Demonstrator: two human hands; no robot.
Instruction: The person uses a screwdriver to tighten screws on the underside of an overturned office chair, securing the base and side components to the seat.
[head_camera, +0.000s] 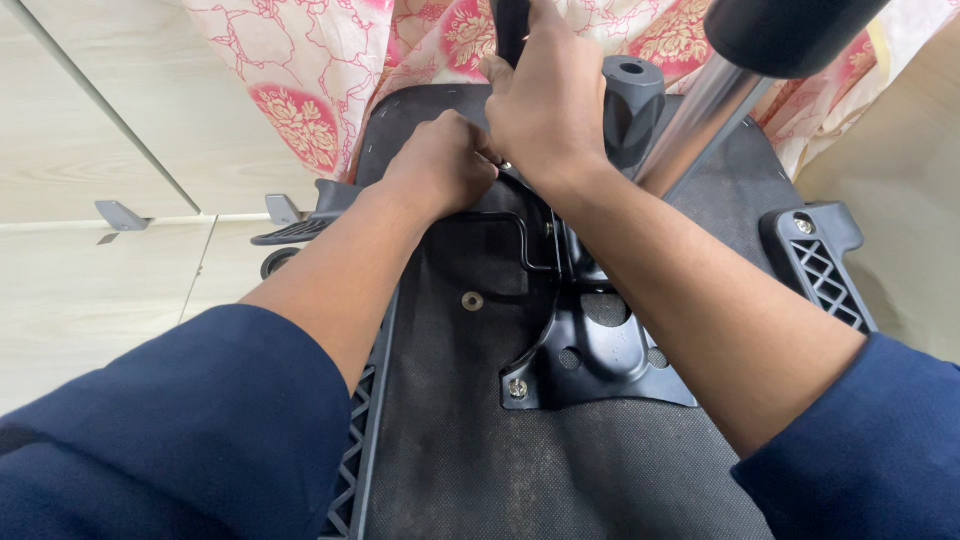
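An upturned chair seat (480, 470) lies near the person, its black metal mounting plate (590, 350) bolted on at the middle. The left hand (440, 165) is curled into a fist at the plate's far edge. The right hand (545, 100) wraps a dark upright handle (510, 25), fingers closed round it. The plate looks stiff and heavy, probably best gripped by its rim.
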